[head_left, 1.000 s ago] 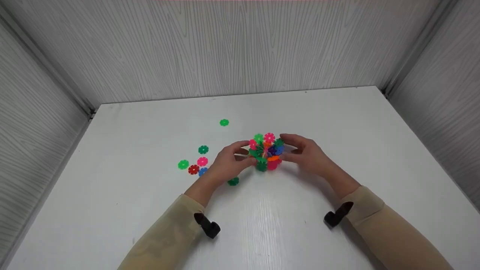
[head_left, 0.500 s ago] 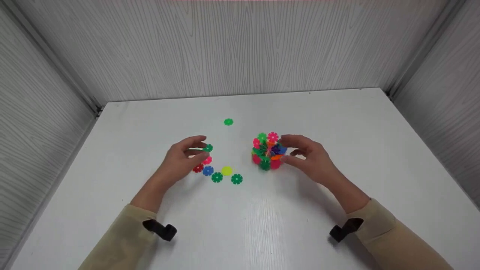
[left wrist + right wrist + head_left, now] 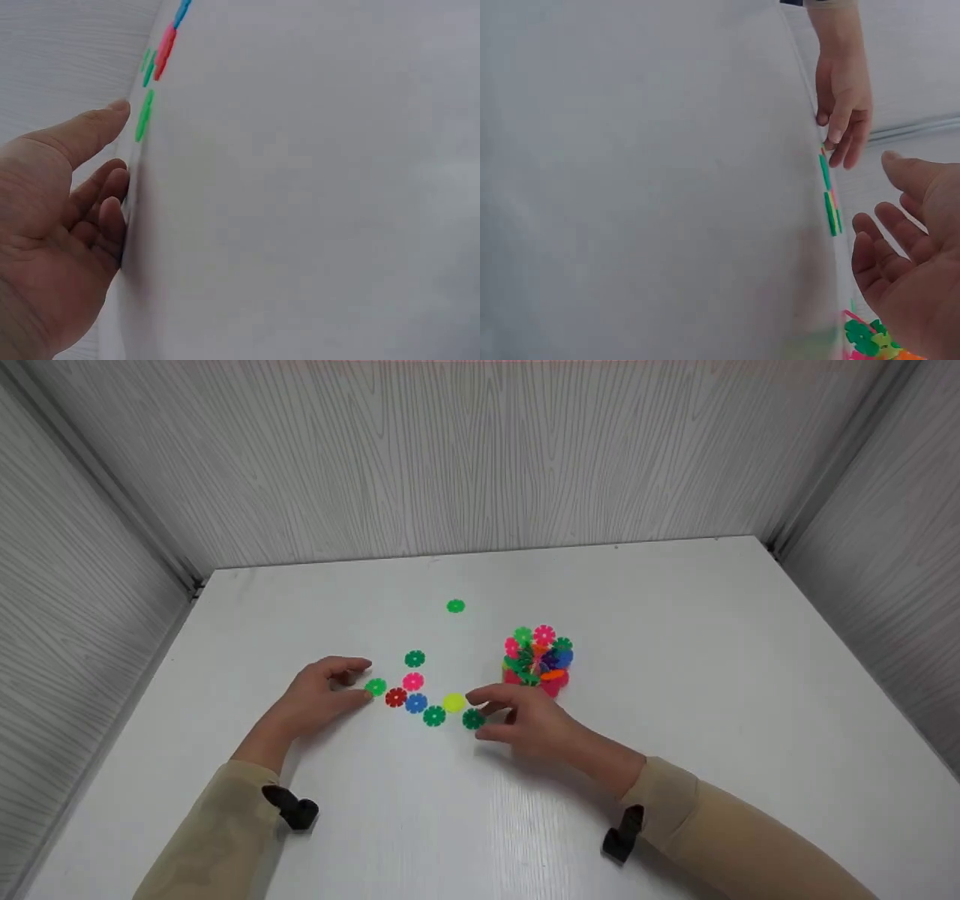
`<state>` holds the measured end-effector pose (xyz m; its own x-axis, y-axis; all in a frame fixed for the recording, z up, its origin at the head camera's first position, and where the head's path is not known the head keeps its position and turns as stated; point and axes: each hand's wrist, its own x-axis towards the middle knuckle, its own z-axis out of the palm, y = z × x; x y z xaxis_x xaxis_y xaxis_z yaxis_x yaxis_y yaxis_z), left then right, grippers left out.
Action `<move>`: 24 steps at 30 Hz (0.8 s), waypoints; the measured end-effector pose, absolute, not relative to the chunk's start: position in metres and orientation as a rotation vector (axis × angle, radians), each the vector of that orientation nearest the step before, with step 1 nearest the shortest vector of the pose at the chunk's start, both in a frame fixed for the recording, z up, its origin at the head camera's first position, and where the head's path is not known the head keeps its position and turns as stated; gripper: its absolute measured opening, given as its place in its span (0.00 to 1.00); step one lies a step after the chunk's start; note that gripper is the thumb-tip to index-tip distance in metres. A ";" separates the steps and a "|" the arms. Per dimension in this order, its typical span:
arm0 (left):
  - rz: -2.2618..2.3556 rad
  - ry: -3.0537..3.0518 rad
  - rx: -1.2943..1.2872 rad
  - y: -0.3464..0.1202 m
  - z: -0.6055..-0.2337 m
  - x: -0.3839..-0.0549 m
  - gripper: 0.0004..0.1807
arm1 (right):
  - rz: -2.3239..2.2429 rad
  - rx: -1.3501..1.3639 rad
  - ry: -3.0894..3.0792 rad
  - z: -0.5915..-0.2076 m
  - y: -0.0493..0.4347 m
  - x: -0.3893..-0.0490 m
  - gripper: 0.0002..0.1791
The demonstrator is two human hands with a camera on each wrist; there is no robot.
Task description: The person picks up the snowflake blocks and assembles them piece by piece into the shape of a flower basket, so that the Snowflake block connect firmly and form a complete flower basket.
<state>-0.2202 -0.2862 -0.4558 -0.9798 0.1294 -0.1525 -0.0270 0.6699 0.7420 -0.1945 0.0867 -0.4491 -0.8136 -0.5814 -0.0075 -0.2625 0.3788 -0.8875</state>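
My left hand [image 3: 319, 701] is beside a light green notched disc [image 3: 375, 687], its thumb tip right at the disc's edge and its fingers loosely bent. In the left wrist view that disc [image 3: 145, 115] lies flat past the thumb. My right hand [image 3: 536, 724] hovers with thumb and fingers apart around a dark green notched disc [image 3: 473, 719], holding nothing. Behind the right hand stands a round cluster of interlocked notched discs [image 3: 544, 656] in pink, green, blue and orange, its lower front partly hidden. In the right wrist view, part of the cluster [image 3: 864, 339] shows below the hand.
Between the hands lie a red disc [image 3: 396, 697], a blue disc [image 3: 416, 703], a yellow disc [image 3: 454, 703] and several green and pink ones. One green disc [image 3: 456, 606] lies farther back. Grain-patterned panels [image 3: 480, 457] enclose the white table [image 3: 675, 607] at back and sides.
Both hands have left the disc cluster, which stands on the table. My left hand has moved left to the light green disc; my right hand has moved left and nearer, to the dark green disc.
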 end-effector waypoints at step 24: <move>1.179 2.734 0.113 -0.276 -0.464 -0.217 0.24 | -1.224 -0.651 2.452 -0.462 0.090 -0.199 0.28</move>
